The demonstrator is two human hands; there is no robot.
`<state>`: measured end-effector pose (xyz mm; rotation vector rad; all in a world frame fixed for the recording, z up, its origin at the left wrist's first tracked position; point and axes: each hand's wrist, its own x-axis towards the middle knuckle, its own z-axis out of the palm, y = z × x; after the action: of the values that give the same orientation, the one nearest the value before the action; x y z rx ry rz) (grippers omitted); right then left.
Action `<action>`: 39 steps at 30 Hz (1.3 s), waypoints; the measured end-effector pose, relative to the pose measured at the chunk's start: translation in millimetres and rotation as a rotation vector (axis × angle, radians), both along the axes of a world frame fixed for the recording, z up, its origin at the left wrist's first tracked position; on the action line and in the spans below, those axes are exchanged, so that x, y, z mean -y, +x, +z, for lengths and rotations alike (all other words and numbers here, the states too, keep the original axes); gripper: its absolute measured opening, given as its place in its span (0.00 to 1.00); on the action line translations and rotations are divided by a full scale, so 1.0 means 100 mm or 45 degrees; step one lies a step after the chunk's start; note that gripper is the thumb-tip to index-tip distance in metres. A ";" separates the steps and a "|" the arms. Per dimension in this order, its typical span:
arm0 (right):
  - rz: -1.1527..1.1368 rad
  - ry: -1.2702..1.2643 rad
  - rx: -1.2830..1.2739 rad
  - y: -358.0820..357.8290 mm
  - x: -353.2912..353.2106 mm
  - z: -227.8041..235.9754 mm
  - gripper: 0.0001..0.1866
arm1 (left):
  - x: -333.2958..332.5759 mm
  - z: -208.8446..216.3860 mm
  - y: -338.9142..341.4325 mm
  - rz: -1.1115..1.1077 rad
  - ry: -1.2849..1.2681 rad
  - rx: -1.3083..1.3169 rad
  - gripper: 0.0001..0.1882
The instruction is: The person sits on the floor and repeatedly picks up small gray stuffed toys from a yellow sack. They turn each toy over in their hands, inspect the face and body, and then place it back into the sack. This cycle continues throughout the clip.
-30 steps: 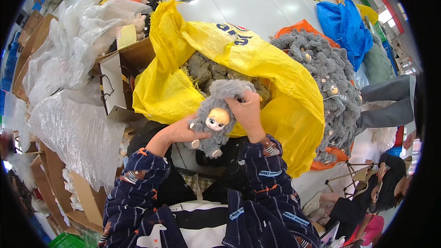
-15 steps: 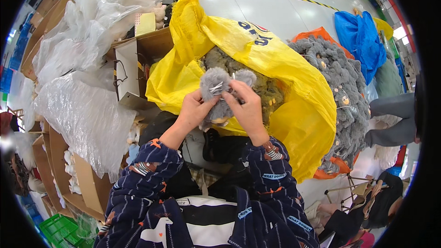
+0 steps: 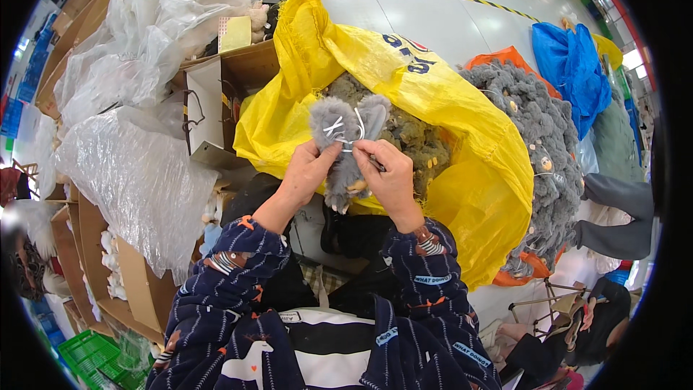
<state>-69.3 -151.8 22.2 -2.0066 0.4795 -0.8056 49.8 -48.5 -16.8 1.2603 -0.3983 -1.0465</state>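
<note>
A grey plush toy [image 3: 343, 173] with two large fluffy ears hangs between my hands, above the open yellow sack. White string [image 3: 348, 143] runs across its top, with loose strands lying over both ears. My left hand [image 3: 309, 166] grips the toy's left side, thumb pressed near the string. My right hand [image 3: 386, 166] is closed, thumb and forefinger pinching the string at the toy's middle. Behind the toy, the yellow sack [image 3: 476, 152] holds a heap of grey-brown plush pieces [image 3: 419, 141]. The toy's underside is partly hidden by my hands.
To the right, a big pile of grey plush toys [image 3: 538, 141] spills from an orange sack, with a blue bag [image 3: 574, 72] behind. Cardboard boxes [image 3: 141, 282] and clear plastic sheeting [image 3: 133, 180] stand left. Another person's grey-trousered leg [image 3: 617, 202] shows at right; a green crate [image 3: 90, 354] sits lower left.
The toy has turned so that both ears stand apart and its string shows more openly. My right hand has moved slightly down, its fingers now pinching at the string.
</note>
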 end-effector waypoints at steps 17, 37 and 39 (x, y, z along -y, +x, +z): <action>-0.041 0.312 -0.019 -0.05 0.07 -0.09 0.10 | -0.01 -0.01 0.03 0.075 0.032 -0.139 0.10; -0.186 -0.539 -0.336 -0.01 -0.01 -0.10 0.11 | 0.02 0.03 0.01 0.088 -0.035 -0.018 0.09; -0.186 -0.560 -0.330 -0.01 -0.01 -0.11 0.11 | 0.02 0.02 0.01 0.092 -0.042 -0.018 0.09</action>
<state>-69.8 -150.5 11.5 -2.5259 0.6456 -0.7924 50.4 -50.2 -15.3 1.2287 -0.3557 -0.9836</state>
